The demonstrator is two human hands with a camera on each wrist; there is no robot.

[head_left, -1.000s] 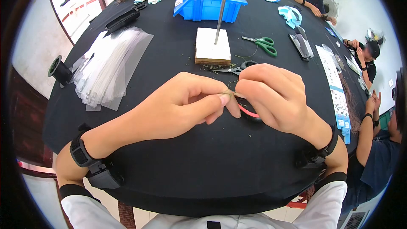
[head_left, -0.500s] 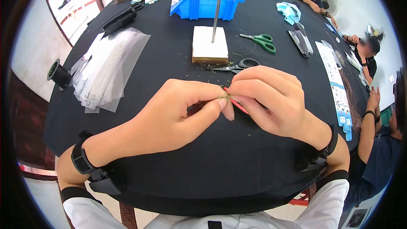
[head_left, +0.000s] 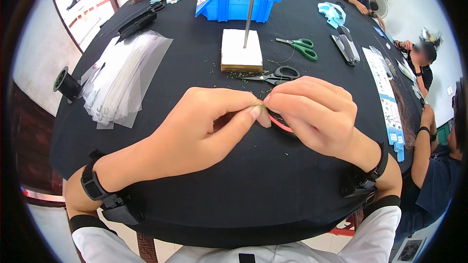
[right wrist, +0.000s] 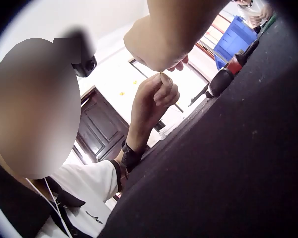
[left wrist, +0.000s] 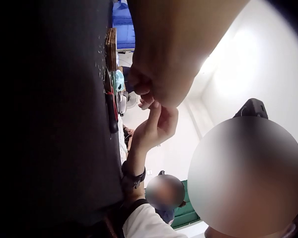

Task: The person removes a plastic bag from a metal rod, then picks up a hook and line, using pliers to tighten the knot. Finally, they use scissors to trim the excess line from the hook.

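Above the near middle of the black-covered table, both hands meet fingertip to fingertip. My left hand (head_left: 202, 124) pinches a thin greenish strand (head_left: 259, 106) between thumb and index finger, another fingertip showing below. From the other side, my right hand (head_left: 317, 114) pinches at the same spot with thumb and index finger, its other fingers folded. The strand is tiny and mostly hidden by the fingertips. Under the right hand lies a tool with a red handle (head_left: 281, 125), partly covered. Just beyond the hands are black-handled scissors (head_left: 282, 74).
A white-topped block (head_left: 241, 51) carries an upright metal rod, with green clippings around it. Green-handled scissors (head_left: 304, 51), a stapler (head_left: 346, 46) and a blue bin (head_left: 239, 7) stand farther off. Clear plastic sleeves (head_left: 122, 83) and a spool (head_left: 67, 85) lie left. Other people sit right.
The hands stay joined at the fingertips throughout. The right fingers shift slightly at the strand, and the left hand's lower fingers are now more hidden. The head view has moved a little.
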